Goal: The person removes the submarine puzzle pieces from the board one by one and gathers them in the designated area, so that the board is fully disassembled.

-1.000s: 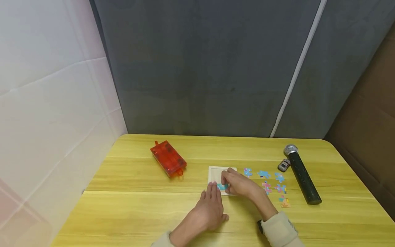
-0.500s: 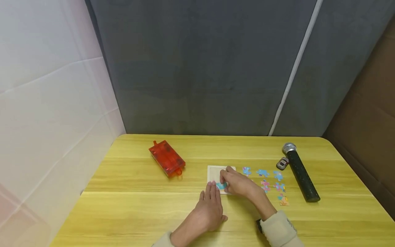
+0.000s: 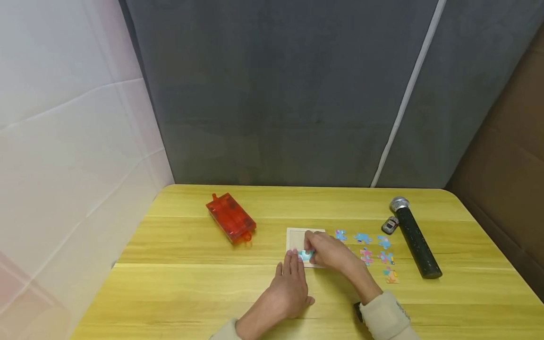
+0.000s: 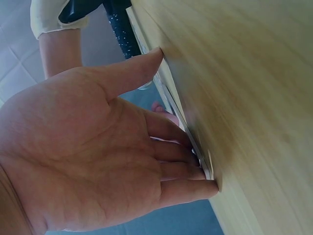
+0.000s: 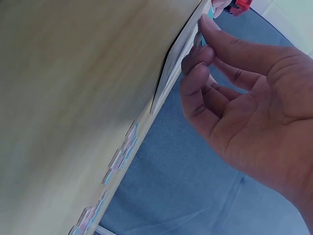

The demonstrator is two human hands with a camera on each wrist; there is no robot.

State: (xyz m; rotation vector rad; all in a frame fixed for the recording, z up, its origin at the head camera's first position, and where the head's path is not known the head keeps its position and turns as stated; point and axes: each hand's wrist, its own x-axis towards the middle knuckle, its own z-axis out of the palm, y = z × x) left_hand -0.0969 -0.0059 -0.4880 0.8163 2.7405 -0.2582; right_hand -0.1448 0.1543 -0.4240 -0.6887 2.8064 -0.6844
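Observation:
A pale square puzzle tray [image 3: 297, 233] lies on the table with light blue puzzle pieces [image 3: 305, 255] along its near side. My left hand [image 3: 290, 290] reaches over the tray's near left edge, its straight fingers resting on the blue pieces; in the left wrist view the palm [image 4: 98, 152] faces the camera and the fingertips meet the tray edge. Over the tray's right part, my right hand [image 3: 329, 250] has curled fingers. The right wrist view shows its thumb and fingers pinching a puzzle piece [image 5: 198, 40], mostly hidden by the fingers.
Several loose jigsaw pieces [image 3: 366, 255] lie right of the tray. Beyond them are a small toy car [image 3: 390, 225] and a black microphone [image 3: 414, 238]. A red translucent box [image 3: 231, 217] sits at the back left of the wooden table [image 3: 178, 283].
My right fingers have shifted slightly over the tray, and more of the blue and white pieces shows between the hands. The left hand has kept its place.

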